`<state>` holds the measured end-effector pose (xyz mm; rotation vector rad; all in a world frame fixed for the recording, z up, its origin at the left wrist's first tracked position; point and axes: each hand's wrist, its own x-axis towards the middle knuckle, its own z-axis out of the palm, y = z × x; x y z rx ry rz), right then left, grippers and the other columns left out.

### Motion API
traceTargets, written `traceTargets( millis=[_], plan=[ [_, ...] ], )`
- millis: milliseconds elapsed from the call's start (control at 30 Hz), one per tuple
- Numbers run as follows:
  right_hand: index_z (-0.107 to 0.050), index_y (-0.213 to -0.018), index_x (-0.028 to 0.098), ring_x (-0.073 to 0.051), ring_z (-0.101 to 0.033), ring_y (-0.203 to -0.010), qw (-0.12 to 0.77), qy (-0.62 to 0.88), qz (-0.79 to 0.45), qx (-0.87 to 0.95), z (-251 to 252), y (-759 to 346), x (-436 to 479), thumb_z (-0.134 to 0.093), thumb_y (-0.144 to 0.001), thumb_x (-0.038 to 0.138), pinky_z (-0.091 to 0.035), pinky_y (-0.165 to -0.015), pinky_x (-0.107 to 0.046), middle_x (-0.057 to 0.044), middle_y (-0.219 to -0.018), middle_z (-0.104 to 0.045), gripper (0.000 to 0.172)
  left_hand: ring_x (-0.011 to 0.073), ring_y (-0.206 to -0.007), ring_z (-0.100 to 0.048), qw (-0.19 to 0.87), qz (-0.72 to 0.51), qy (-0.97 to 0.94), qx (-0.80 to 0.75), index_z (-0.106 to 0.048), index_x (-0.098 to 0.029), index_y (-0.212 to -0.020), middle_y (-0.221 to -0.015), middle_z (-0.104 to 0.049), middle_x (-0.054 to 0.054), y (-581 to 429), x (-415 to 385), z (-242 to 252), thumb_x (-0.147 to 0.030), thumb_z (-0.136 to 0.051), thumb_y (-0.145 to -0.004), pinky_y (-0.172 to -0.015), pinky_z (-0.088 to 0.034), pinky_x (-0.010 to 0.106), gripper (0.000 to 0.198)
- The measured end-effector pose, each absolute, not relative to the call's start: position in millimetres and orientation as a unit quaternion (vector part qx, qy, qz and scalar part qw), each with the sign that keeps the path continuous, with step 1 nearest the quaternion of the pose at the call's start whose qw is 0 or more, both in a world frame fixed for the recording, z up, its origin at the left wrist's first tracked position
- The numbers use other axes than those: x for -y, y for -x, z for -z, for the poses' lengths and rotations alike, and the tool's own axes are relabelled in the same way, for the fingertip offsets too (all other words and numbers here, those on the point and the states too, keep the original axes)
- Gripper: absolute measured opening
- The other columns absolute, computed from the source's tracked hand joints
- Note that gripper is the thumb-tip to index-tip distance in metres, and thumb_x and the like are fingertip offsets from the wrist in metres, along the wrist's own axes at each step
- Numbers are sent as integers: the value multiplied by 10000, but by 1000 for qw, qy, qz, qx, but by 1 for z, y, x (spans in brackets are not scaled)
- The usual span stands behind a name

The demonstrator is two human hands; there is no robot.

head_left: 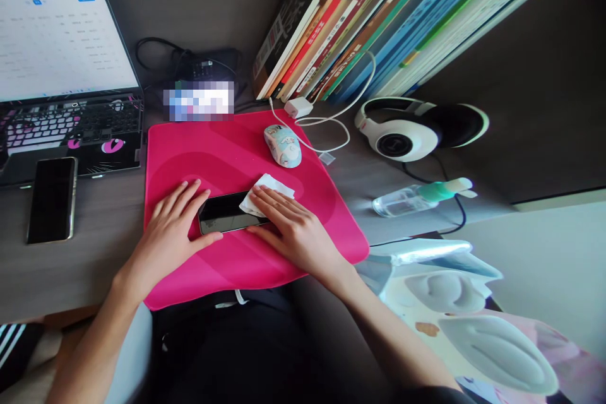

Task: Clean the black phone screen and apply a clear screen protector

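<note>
A black smartphone (225,223) lies flat on a bright pink desk mat (227,145), its glossy screen facing up. My left hand (170,230) braces the phone's left end, index finger at the upper corner and thumb along the lower edge, the other fingers spread on the mat. A folded white tissue (279,184) covers the right part of the screen. My right hand (293,227) presses the tissue down with its fingers laid together, thumb by the phone's lower edge. The phone's right end is hidden under this hand.
Above the hands sits a patterned mouse (283,145) beside a white charger (298,107) with its cable. Left are an open laptop (127,148) and another phone (52,199). Headphones (407,136), a spray bottle (407,200) and a row of books (326,38) stand right and behind.
</note>
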<state>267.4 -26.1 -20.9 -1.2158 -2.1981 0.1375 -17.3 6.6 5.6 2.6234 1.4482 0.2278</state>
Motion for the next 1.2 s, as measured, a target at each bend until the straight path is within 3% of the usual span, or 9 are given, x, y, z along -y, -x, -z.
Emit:
traceTargets(
  millis=[1200],
  plan=[
    [-497,-1629,212,-300,-567,-1484,306,464,-60,829,20,-267,26,-647,-1071,356,-519,-1238,-532,-141,-1580,-605,595,331,-1661,-273,78,-85,-871,-478,-390,-255,-1664,-1786,-311,116,17,-6,-7,-670,-595,-1013,-1306,-336,578,798]
  ],
)
